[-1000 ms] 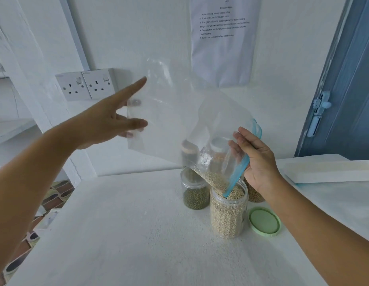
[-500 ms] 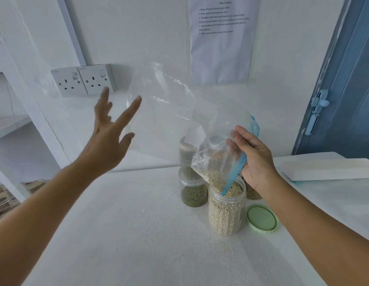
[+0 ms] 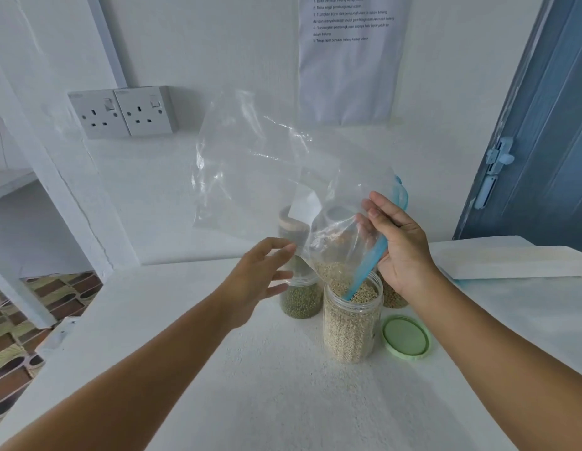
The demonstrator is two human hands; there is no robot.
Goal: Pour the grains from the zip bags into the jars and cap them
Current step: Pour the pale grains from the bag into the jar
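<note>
A clear zip bag [image 3: 267, 170] with a blue zip strip is tipped mouth-down into an open jar [image 3: 351, 323] nearly full of pale grains. A last heap of grains sits in the bag's lower corner above the jar mouth. My right hand [image 3: 397, 245] pinches the bag at its blue zip edge beside the jar. My left hand [image 3: 260, 281] hovers with loose fingers at the bag's lower left corner, in front of a jar of green grains [image 3: 301, 297]. The jar's green lid [image 3: 405, 336] lies flat on the counter to the right.
Another jar of tan grains [image 3: 392, 297] stands behind my right wrist, and a wooden-lidded jar [image 3: 291, 227] shows through the bag. A white slab [image 3: 517, 262] lies at the right. Twin wall sockets [image 3: 123, 112], a taped paper sheet [image 3: 348, 56] and a blue door [image 3: 543, 125] lie beyond.
My left hand dropped from up near the bag's raised end down to its lower left corner by the green-grain jar. The right hand kept the bag over the jar.
</note>
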